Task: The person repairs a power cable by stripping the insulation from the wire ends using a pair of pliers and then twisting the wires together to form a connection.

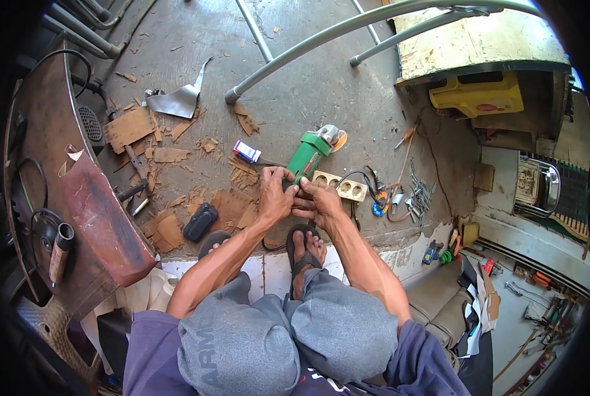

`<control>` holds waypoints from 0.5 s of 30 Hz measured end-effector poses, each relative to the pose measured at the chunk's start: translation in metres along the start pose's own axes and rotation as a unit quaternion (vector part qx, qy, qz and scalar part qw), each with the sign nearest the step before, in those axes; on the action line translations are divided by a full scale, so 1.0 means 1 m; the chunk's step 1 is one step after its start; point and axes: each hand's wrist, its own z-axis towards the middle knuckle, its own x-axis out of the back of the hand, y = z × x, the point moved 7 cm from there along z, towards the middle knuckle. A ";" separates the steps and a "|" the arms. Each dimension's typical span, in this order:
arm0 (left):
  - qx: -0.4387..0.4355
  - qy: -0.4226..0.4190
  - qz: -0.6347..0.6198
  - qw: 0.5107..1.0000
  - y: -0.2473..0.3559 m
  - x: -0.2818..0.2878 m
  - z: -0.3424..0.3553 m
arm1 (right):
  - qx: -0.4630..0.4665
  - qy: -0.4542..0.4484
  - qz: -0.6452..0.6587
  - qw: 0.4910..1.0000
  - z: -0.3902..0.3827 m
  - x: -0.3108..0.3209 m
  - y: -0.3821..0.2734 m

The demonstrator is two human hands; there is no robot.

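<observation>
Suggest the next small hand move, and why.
I'd probably slide the left hand forward along the green angle grinder: that hand and the right hand both sit at its rear, leaving the end with the orange disc unheld.

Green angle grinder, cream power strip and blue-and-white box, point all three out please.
Green angle grinder (304, 156), head view, on its green body.
Cream power strip (350, 189), head view, on its socket face.
Blue-and-white box (246, 151), head view, on its upper side.
</observation>
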 end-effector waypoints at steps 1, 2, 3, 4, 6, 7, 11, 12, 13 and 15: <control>-0.004 0.001 0.004 1.000 0.001 0.000 0.000 | -0.002 0.002 0.002 1.000 -0.002 -0.002 0.001; -0.015 -0.002 0.003 1.000 0.004 -0.002 -0.001 | 0.004 0.004 0.017 1.000 0.000 0.000 0.006; -0.029 -0.003 0.003 1.000 0.007 -0.003 0.000 | 0.012 0.005 0.031 0.999 0.004 0.000 0.014; -0.043 -0.003 0.001 0.999 0.011 -0.005 0.000 | 0.020 0.005 0.045 0.999 0.007 0.002 0.019; -0.053 0.003 0.006 0.999 0.011 -0.003 -0.002 | 0.010 0.015 0.046 0.999 0.006 -0.002 0.017; -0.057 0.007 0.008 0.998 0.011 -0.003 -0.001 | 0.010 0.014 0.039 0.999 0.006 -0.003 0.013; -0.032 0.031 -0.034 0.998 0.007 0.000 -0.002 | 0.013 0.003 0.010 1.000 0.007 -0.004 0.007; -0.030 0.039 -0.039 0.998 0.007 0.001 -0.002 | 0.017 0.008 -0.001 1.000 0.007 -0.004 0.003; -0.027 0.047 -0.045 0.998 0.007 0.002 -0.002 | 0.027 0.010 -0.014 0.999 0.007 -0.005 -0.004; -0.032 0.051 -0.052 0.997 0.006 0.003 -0.002 | 0.062 0.034 -0.036 0.997 0.012 -0.002 -0.009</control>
